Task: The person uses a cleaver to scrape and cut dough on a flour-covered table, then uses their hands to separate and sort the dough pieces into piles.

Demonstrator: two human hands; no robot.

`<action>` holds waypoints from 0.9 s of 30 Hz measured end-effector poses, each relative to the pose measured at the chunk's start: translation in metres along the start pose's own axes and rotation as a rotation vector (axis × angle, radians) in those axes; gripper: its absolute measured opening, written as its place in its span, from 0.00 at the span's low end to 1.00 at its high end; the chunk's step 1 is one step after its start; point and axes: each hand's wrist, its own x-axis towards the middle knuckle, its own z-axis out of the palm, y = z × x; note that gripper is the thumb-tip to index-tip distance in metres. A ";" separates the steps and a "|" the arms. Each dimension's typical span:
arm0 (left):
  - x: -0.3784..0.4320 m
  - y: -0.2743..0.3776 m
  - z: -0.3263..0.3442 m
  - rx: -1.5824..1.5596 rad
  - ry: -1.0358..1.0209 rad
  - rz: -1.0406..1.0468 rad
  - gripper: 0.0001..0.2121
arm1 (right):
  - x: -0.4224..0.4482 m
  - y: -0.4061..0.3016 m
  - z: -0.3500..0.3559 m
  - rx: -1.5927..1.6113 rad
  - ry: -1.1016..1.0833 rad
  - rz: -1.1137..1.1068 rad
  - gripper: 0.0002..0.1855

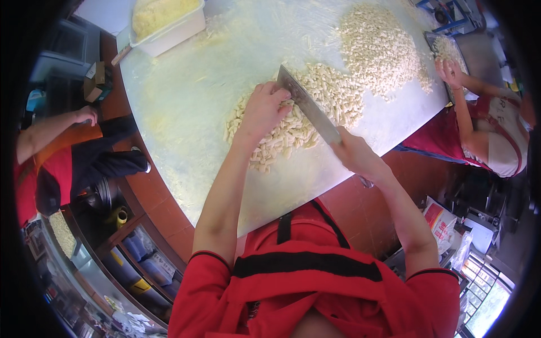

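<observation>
A large heap of short, pale dough pieces (291,131) lies on a flour-dusted table (177,101) before me. My right hand (357,152) grips a broad-bladed knife (308,105), its blade slanting up and left across the pieces. My left hand (266,107) rests on the heap just left of the blade, fingers bent and spread, fingertips beside the steel. Whether it pinches any piece cannot be seen. A wider spread of smaller pieces (376,50) covers the table's upper right and joins the heap.
A white plastic tub (177,31) of yellowish flour or meal stands at the upper left. A co-worker (490,122) at the right reaches over a tray (450,48) of pieces. Another person (59,156) is at the left, away from the table edge. Shelves (135,236) stand lower left.
</observation>
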 end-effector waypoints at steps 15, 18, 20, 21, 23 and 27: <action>-0.002 0.028 0.013 0.389 -0.133 0.254 0.12 | 0.018 0.003 0.024 0.301 0.154 0.121 0.18; -0.001 0.039 0.005 0.439 -0.160 0.231 0.09 | 0.015 0.006 0.026 0.346 0.175 0.110 0.19; -0.012 0.046 -0.003 0.417 -0.136 0.206 0.07 | 0.013 0.009 0.027 0.372 0.195 0.113 0.19; -0.020 0.046 -0.005 0.379 -0.103 0.170 0.07 | 0.011 0.007 0.027 0.384 0.196 0.113 0.19; -0.034 0.043 0.001 0.292 -0.039 0.099 0.08 | 0.008 0.004 0.024 0.406 0.202 0.122 0.20; -0.050 0.048 0.008 0.214 0.008 -0.007 0.10 | -0.005 0.003 0.012 0.332 0.169 0.111 0.20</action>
